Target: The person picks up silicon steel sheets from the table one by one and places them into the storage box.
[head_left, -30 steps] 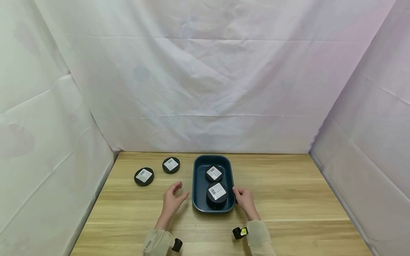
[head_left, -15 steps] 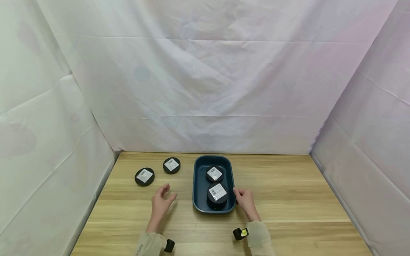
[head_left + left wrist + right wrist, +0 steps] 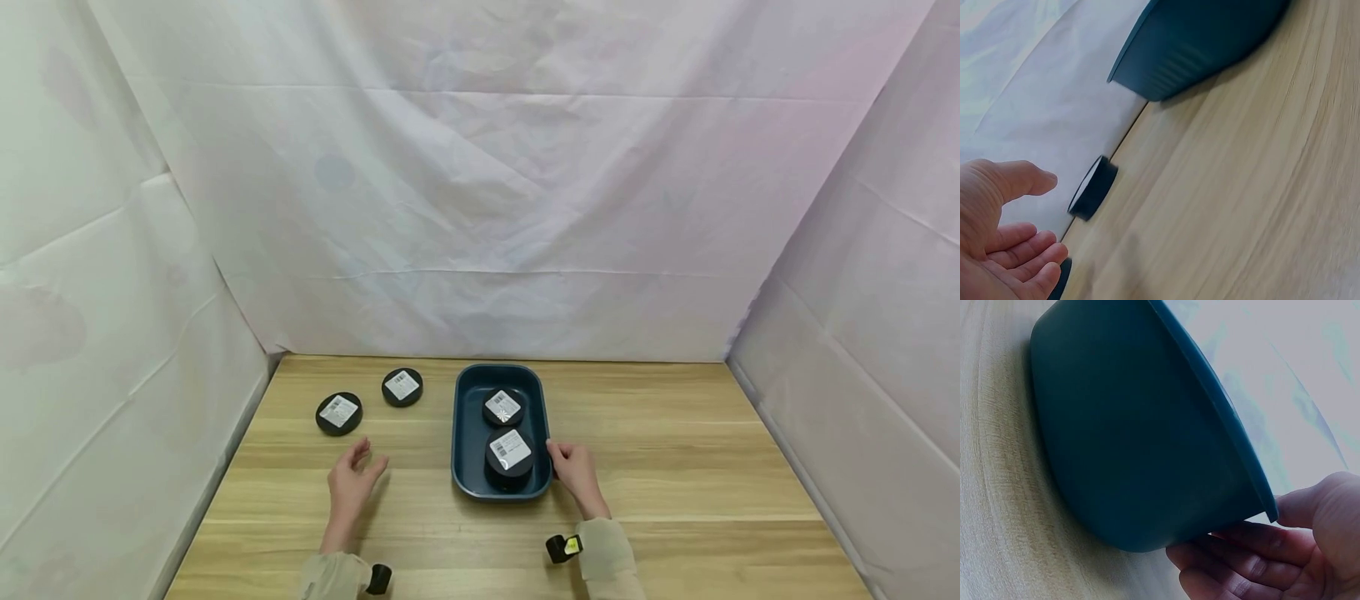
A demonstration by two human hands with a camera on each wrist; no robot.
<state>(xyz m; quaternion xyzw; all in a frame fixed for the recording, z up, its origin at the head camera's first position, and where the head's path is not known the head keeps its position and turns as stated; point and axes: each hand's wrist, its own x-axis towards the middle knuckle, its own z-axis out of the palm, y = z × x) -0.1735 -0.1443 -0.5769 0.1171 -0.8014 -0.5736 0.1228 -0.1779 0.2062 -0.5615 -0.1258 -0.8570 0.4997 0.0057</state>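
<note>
My right hand [image 3: 576, 473] grips the right rim of a dark blue rectangular tray [image 3: 468, 433], thumb at the rim and fingers against the outer wall in the right wrist view. Inside the tray are a round black disc [image 3: 502, 407] with a white barcode label and, nearer me, a taller black round piece [image 3: 509, 457], perhaps a stack. On the table to the left lie two labelled black discs, a nearer one [image 3: 339, 414] and a farther one [image 3: 402, 387]. My left hand [image 3: 352, 483] hovers just in front of the nearer disc, fingers relaxed and thumb apart, holding nothing.
The wooden table [image 3: 690, 467] extends on both sides of the tray. White cloth [image 3: 480, 183] hangs behind the table's back edge and along both sides. A small black device [image 3: 562, 548] sits at the right wrist.
My left hand has moved left, away from the tray and toward the nearer loose disc. The right hand stays at the tray's rim, and the tray and discs have not moved.
</note>
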